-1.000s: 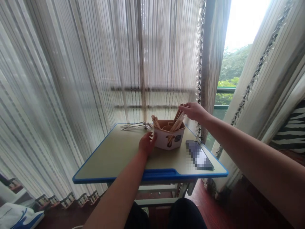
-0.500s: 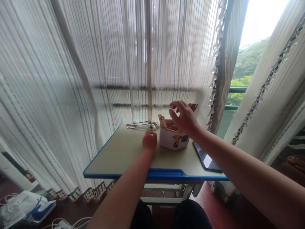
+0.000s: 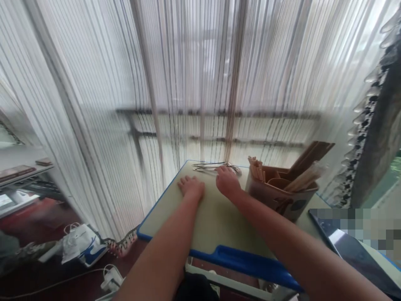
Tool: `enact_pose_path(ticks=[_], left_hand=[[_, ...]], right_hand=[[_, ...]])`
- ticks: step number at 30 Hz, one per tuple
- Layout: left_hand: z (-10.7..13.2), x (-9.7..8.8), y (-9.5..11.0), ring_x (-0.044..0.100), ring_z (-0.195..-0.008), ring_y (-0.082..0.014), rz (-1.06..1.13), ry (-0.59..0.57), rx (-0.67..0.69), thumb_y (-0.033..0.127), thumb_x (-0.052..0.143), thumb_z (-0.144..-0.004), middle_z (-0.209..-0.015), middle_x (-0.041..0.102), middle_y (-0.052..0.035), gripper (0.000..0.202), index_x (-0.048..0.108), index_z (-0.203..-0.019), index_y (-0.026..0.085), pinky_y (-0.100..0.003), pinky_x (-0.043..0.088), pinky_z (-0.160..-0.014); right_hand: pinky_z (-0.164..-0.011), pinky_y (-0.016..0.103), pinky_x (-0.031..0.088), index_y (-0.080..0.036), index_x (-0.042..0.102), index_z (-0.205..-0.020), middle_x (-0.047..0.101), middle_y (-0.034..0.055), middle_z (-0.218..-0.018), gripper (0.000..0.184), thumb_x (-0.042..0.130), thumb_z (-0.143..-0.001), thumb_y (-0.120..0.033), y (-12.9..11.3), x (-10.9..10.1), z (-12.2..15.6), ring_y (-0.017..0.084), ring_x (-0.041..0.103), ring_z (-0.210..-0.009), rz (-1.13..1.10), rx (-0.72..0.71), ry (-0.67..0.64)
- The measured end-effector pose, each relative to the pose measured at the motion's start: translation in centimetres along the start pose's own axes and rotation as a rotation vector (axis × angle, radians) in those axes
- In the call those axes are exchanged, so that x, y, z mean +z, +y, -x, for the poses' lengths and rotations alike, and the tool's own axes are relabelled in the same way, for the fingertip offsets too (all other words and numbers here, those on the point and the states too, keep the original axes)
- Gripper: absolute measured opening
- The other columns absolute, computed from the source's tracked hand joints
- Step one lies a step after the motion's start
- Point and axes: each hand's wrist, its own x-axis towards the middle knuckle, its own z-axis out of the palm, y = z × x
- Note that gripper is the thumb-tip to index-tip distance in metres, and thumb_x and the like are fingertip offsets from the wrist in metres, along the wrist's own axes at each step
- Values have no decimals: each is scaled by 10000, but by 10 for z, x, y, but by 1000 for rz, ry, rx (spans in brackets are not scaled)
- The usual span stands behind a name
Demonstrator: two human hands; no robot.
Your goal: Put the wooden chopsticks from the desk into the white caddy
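My left hand (image 3: 191, 187) lies on the pale desktop with its fingers spread, holding nothing. To its right, my right hand (image 3: 228, 182) has its fingers curled down at the near side of a small pile of thin metal cutlery (image 3: 205, 168). The handles point left and the rounded, shiny ends lie to the right, partly behind that hand. Whether a piece is between the fingertips is hidden. Beside my right forearm stands a divided holder (image 3: 285, 198) with light wooden sticks (image 3: 257, 169), a plastic-wrapped bundle (image 3: 305, 177) and a brown flat piece (image 3: 311, 158) in it.
The desk (image 3: 216, 217) has a blue rim and a front groove. A dark tablet-like device (image 3: 354, 255) lies at its right. Striped sheer curtains (image 3: 175, 75) hang behind. On the floor at left are a white-and-blue bag (image 3: 83, 244) and a white plug strip (image 3: 112, 279) with a cable.
The view has turned left and come closer. My right hand has moved from above the holder down to the cutlery. My left hand has moved away from the cutlery and lies spread on the desk.
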Motion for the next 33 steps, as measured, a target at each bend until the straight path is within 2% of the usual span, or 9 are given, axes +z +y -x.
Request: enact_pose_path(ticks=[3,5,8,11,15,22,29,33], left_hand=[[-3,5,5,236,-1312,-394,-7,-14,8,537,346,-788,-1434,331,-155,623,457,-1292,189,-564,148,-1034],[-4,6,6,223,-1314,-406,-3,-6,8,541,343,-784,-1438,324,-155,636,450,-1299,183,-577,140,-1033],[-5,8,5,233,-1304,-416,-7,17,6,546,349,-780,-1425,343,-160,636,465,-1283,175,-582,143,-1031],[-6,11,4,233,-1303,-417,-17,21,6,548,337,-787,-1421,346,-162,634,469,-1277,170,-584,146,-1030],[-8,13,5,239,-1299,-418,-29,20,10,543,333,-792,-1422,339,-171,635,456,-1286,163,-592,153,-1024],[-8,9,6,238,-1300,-414,-39,-15,5,553,325,-794,-1421,338,-168,632,457,-1277,168,-582,166,-1023],[-7,8,6,251,-1293,-406,-54,-13,8,563,322,-790,-1415,350,-159,629,468,-1269,182,-569,185,-1020],[-8,8,6,248,-1294,-403,-59,-17,9,564,313,-794,-1417,346,-157,624,467,-1266,186,-574,182,-1018]], right_hand=[[-917,364,331,-172,581,-1138,538,112,-1244,384,378,-815,-122,14,38,-29,251,437,-1146,128,59,-91],[-935,365,300,-155,575,-1149,549,125,-1235,387,362,-827,-135,21,58,-43,251,428,-1159,169,76,-110],[-966,385,240,-123,590,-1110,593,157,-1150,365,333,-866,-208,25,80,-55,259,454,-1118,209,119,-102],[-944,412,239,-121,615,-1039,619,164,-1067,397,297,-896,-311,27,93,-58,275,495,-1035,230,148,-88],[-905,409,263,-136,627,-988,617,150,-1049,377,314,-887,-320,29,97,-55,273,500,-1005,241,99,-74],[-867,420,283,-142,623,-1003,603,155,-1061,379,320,-879,-332,24,87,-47,277,488,-998,241,75,-108],[-898,450,281,-153,624,-1007,605,152,-1085,389,310,-894,-353,19,83,-45,278,493,-1010,227,38,-141],[-922,440,282,-127,630,-997,618,157,-1057,392,305,-905,-326,20,85,-47,268,519,-997,219,-57,-167]])
